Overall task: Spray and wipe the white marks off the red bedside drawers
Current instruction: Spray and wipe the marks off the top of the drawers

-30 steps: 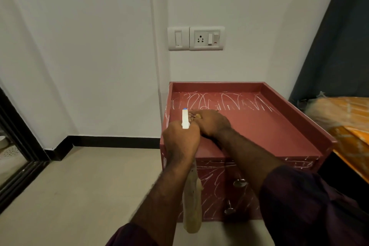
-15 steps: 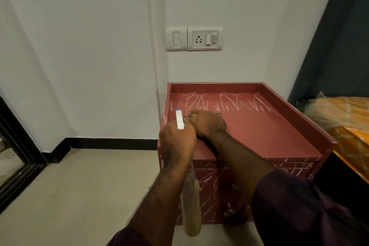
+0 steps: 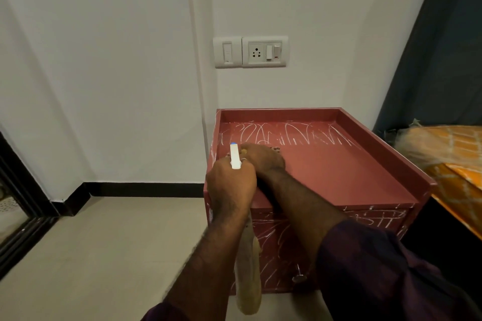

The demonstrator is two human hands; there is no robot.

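**A:** Head view. Where do the hands sit?

**B:** Both at the front-left corner of the top of the boxy red bedside drawers (image 3: 339, 174). Left hand (image 3: 230, 185): fingers wrapped round the neck of a pale plastic spray bottle (image 3: 247, 273). Its white, blue-tipped nozzle points up and away, and its body hangs down past the front edge. Right hand (image 3: 263, 157): palm down over a tan cloth (image 3: 275, 149), only a scrap showing past the knuckles. Whether the fingers curl round it, cannot tell.

**A:** And the scribble?

**B:** Thin white marks (image 3: 287, 135) in a band along the back edge of the top, long axis left to right, starting just beyond the right hand. The near half of the top looks bare. More scribble covers the drawer front (image 3: 271, 237), under both forearms.

**A:** Next stroke?

**B:** Likely away and rightward, along the band. The right hand is nearer. The raised rim boxes in the back corners, and the nozzle crowds the cloth hand on its left.

**A:** Surroundings?

**B:** White switch-and-socket plate (image 3: 251, 51) on the wall above. Orange bedding (image 3: 448, 154) past the right edge. Small metal knob (image 3: 299, 277) low on the front.
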